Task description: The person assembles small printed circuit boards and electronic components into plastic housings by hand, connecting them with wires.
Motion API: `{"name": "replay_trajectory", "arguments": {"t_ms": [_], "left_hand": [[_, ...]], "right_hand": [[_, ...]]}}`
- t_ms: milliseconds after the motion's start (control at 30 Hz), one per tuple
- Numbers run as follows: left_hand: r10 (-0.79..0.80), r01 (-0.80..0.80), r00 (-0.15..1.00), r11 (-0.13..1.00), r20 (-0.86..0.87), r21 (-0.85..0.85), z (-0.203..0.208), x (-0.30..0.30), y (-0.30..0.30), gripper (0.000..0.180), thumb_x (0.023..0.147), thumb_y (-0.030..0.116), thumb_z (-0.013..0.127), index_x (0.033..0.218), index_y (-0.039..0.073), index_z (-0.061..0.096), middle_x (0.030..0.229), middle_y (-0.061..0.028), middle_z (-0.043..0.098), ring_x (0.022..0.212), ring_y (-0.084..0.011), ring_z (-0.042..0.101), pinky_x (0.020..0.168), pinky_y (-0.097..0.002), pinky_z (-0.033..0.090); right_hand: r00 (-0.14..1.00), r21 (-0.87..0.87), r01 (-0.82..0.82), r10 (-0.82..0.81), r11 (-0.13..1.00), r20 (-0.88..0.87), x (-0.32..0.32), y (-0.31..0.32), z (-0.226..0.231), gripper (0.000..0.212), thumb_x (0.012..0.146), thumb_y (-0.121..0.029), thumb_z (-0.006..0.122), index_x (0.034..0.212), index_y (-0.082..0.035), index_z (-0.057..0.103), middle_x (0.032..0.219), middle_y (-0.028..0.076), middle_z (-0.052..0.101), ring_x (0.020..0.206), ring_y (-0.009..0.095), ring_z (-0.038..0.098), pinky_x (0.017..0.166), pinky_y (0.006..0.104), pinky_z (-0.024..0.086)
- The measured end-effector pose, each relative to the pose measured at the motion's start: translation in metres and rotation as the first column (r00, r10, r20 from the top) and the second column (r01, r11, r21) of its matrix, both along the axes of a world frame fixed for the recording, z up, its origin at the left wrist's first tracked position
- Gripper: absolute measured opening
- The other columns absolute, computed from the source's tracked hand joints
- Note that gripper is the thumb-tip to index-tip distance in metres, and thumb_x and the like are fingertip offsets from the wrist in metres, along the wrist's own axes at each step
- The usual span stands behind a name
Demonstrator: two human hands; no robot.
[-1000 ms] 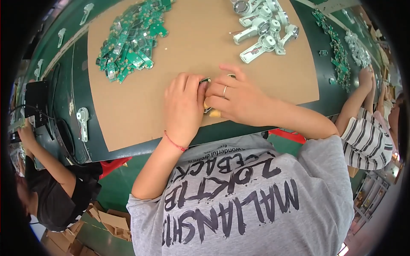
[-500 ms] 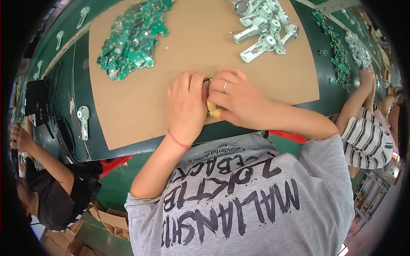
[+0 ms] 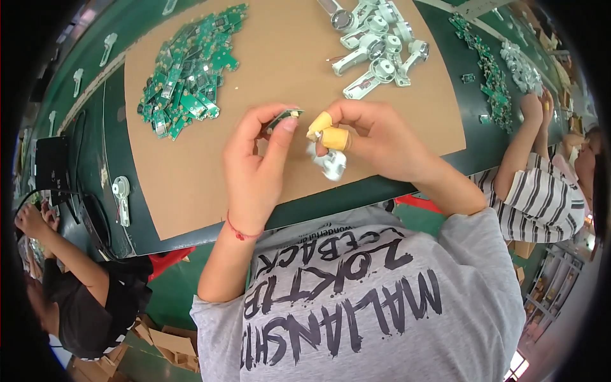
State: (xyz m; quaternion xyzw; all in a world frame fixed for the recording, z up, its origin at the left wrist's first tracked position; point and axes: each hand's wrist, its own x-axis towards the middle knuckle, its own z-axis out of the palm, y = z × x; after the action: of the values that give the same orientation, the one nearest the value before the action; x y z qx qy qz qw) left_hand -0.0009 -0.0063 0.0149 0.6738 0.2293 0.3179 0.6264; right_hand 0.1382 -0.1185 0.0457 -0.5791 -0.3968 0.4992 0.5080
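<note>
My left hand (image 3: pixel 249 159) pinches a small green circuit board (image 3: pixel 280 118) between thumb and fingers, above the cardboard sheet. To its right, my right hand (image 3: pixel 375 137) is closed, with yellow finger covers (image 3: pixel 333 138) on the thumb and index finger. Their tips press together on a small whitish piece (image 3: pixel 316 135), too small to name. Just below those fingers is a white plastic part (image 3: pixel 331 165), smeared by motion. Whether it hangs from the pinched piece or is held by the other fingers, I cannot tell. The two hands are apart.
A brown cardboard sheet (image 3: pixel 280 57) covers the green table. Green circuit boards (image 3: pixel 191 70) are piled at its left, white plastic housings (image 3: pixel 375 54) at its right. Another white housing (image 3: pixel 121 194) lies left of the sheet. Co-workers sit on both sides, one in a striped sleeve (image 3: pixel 541 197).
My hands, close together before, have separated. The circuit board now shows in my left hand, and the blurred white part shows beneath my right. The view has shifted slightly.
</note>
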Motion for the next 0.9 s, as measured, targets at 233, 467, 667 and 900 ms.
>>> {"name": "replay_trajectory", "arguments": {"t_ms": [233,467,667,900], "left_hand": [[0.093,-0.123,0.990,0.928,0.103,0.352,0.022,-0.002,-0.012,0.017,0.077,-0.005,0.060,0.092,0.001,0.062,0.086,-0.0088,0.058,0.076,-0.0157,0.057,0.063,-0.0249,0.046],[0.119,-0.161,0.986,0.853,0.114,0.497,0.024,-0.002,-0.014,0.022,0.073,-0.008,0.062,0.092,0.001,0.062,0.084,-0.0094,0.059,0.074,-0.0170,0.057,0.060,-0.0264,0.047],[0.162,-0.202,0.979,0.816,0.121,0.541,0.023,-0.006,-0.015,0.024,0.071,-0.009,0.064,0.093,0.002,0.065,0.083,-0.0079,0.058,0.068,-0.0149,0.056,0.055,-0.0241,0.045],[0.142,-0.126,0.990,0.807,0.018,0.577,0.036,-0.012,-0.010,0.029,0.070,-0.007,0.068,0.097,0.005,0.067,0.074,-0.0034,0.052,0.058,-0.0078,0.047,0.047,-0.0214,0.037]], "right_hand": [[0.997,0.154,0.030,-0.019,0.988,-0.071,-0.011,-0.001,0.005,0.011,0.088,-0.008,0.053,0.095,0.000,0.053,0.092,0.005,0.056,0.083,0.009,0.053,0.074,0.0243,0.043],[0.997,0.247,0.080,-0.071,0.966,-0.043,-0.013,0.002,0.006,0.012,0.082,-0.005,0.056,0.093,-0.001,0.051,0.094,0.004,0.055,0.088,0.012,0.052,0.078,0.0267,0.042],[0.764,0.418,0.032,-0.292,0.908,0.575,-0.010,0.002,0.011,0.024,0.062,0.001,0.063,0.083,-0.002,0.052,0.089,0.008,0.055,0.085,0.018,0.055,0.074,0.0298,0.043],[0.490,0.560,-0.056,-0.466,0.827,0.737,-0.009,0.008,0.017,0.027,0.052,0.002,0.069,0.071,-0.005,0.050,0.075,0.007,0.054,0.079,0.022,0.057,0.069,0.0321,0.043]]}}
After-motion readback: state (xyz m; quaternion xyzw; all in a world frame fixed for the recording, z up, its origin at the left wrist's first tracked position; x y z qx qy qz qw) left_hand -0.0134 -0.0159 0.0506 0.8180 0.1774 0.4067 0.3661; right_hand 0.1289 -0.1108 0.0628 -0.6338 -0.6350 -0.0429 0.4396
